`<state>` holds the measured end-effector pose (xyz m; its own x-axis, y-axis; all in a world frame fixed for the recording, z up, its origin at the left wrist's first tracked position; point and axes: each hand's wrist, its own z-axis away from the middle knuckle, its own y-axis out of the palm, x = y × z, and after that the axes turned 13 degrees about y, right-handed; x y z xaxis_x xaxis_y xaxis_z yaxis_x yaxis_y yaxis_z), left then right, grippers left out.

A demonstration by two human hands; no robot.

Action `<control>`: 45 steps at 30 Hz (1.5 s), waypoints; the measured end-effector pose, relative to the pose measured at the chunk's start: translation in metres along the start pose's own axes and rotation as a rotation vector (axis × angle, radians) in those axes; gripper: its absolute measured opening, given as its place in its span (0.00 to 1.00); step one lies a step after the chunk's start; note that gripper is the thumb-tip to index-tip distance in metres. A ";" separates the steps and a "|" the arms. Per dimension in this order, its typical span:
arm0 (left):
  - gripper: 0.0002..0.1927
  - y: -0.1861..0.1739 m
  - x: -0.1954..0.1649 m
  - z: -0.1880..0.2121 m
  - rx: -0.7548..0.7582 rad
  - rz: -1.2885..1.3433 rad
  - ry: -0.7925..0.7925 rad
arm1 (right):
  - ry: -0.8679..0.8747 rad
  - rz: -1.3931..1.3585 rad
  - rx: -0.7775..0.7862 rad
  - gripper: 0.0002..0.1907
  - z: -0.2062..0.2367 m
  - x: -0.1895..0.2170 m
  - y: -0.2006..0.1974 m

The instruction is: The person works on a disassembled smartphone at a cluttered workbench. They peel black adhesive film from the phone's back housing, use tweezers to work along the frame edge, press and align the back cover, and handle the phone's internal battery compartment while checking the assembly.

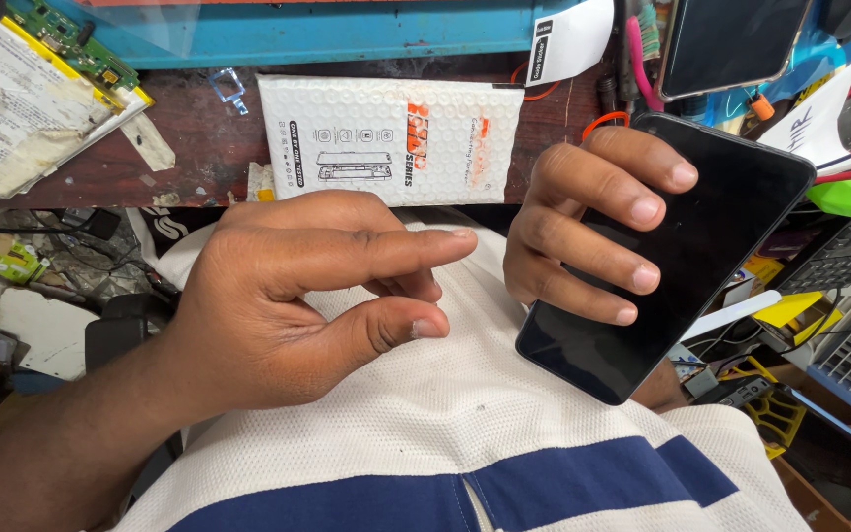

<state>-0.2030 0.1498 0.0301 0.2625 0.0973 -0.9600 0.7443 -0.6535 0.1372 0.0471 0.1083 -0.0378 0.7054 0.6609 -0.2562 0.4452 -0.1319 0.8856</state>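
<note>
My right hand (588,222) grips a black smartphone (701,266) with a dark screen, tilted, its fingers wrapped over the left side of the glass. My left hand (297,296) hovers just left of the phone, above my lap. Its index finger and thumb point toward the phone with a small gap between them, and nothing is held. Both hands are in front of my white shirt with a blue stripe (465,433).
A white padded pouch with printed graphics (386,138) lies on the dark wooden bench edge (199,148). Papers and a green circuit board (71,44) sit at the far left. Another dark phone (731,39), cables and yellow and green clutter crowd the right side.
</note>
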 end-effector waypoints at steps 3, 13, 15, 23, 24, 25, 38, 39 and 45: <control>0.20 0.001 0.000 -0.001 0.005 0.001 -0.055 | 0.012 0.004 0.009 0.13 0.000 0.001 0.000; 0.20 0.002 0.001 -0.004 0.005 0.014 -0.019 | 0.024 0.021 0.025 0.13 -0.002 0.003 -0.003; 0.19 0.002 0.001 -0.004 0.006 0.006 -0.048 | 0.024 0.018 0.026 0.13 -0.003 0.003 -0.003; 0.19 0.001 0.002 -0.005 0.009 0.009 -0.038 | 0.026 -0.018 0.080 0.13 -0.005 0.004 -0.010; 0.19 0.001 0.002 -0.005 0.011 0.014 -0.059 | 0.025 -0.024 0.099 0.13 -0.006 0.004 -0.011; 0.19 0.001 0.002 -0.005 0.010 0.016 -0.042 | 0.025 -0.029 0.119 0.13 -0.006 0.004 -0.012; 0.19 0.001 0.002 -0.006 0.014 0.017 -0.037 | 0.020 -0.021 0.144 0.13 -0.008 0.004 -0.013; 0.19 0.001 0.002 -0.007 0.016 0.018 -0.055 | 0.024 -0.020 0.142 0.12 -0.008 0.003 -0.014; 0.20 0.001 0.002 -0.005 0.019 0.000 -0.026 | 0.012 0.016 0.001 0.12 -0.010 0.005 -0.004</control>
<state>-0.1982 0.1529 0.0297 0.2464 0.0778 -0.9660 0.7322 -0.6680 0.1330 0.0433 0.1189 -0.0389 0.7055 0.6678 -0.2372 0.4343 -0.1430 0.8893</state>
